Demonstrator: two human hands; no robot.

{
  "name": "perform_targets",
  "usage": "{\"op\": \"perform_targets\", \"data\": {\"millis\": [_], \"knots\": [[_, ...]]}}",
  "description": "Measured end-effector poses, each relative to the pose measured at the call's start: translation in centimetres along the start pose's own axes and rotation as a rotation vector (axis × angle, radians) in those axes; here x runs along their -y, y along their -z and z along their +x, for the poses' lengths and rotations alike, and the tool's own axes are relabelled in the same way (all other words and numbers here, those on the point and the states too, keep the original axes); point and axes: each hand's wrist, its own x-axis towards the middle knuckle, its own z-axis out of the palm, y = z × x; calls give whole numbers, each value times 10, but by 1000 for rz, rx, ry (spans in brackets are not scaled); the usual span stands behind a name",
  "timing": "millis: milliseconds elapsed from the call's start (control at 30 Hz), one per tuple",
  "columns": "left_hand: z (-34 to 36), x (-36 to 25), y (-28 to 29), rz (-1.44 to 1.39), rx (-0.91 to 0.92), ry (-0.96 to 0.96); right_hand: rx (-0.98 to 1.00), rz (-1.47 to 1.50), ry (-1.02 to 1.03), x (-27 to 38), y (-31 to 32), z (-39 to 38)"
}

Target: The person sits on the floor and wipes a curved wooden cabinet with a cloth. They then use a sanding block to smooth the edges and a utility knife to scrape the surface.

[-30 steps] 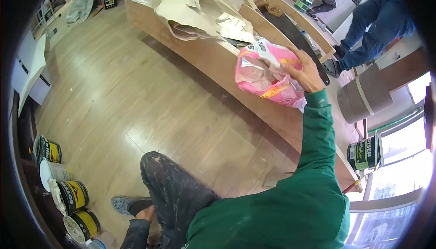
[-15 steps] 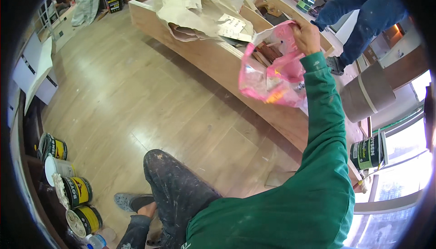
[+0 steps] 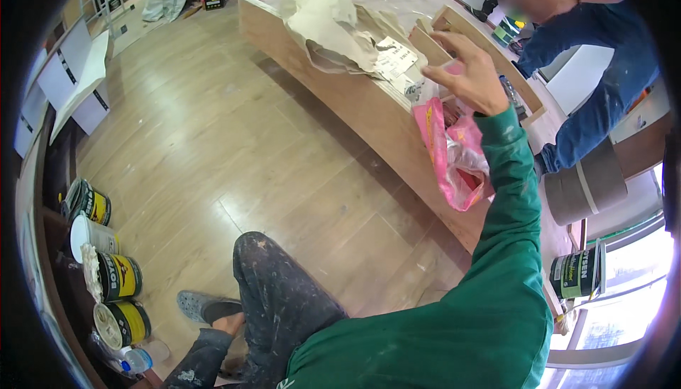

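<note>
Head view: I have the right hand over the pink bag at the edge of the worktop, thumb and fingers apart, perhaps brushing it. Beige paper lies near; I cannot tell the left hand's state.

The room is brightly but unevenly lit; strong daylight is admitted at the lower right, where the window is burnt out to near white; pale glare is spread over the wooden floor, and a darker band of shadow is cast along the foot of the wooden platform; small highlights are caught by the pink plastic bag; a co-worker's hand is smeared by blur; straight edges are bent toward the rim, and the corners are swallowed by black.
</note>
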Motion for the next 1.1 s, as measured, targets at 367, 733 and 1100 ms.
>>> {"op": "perform_targets", "data": {"millis": [367,733,1100], "knots": [[-5,-23,27,-257,151,141,755,-221,-345,42,-158,33],[-4,-52,52,-204,221,292,465,-324,-204,31,-210,14],[-5,-25,25,-99,155,76,269,-166,-464,70,-234,35]]}}
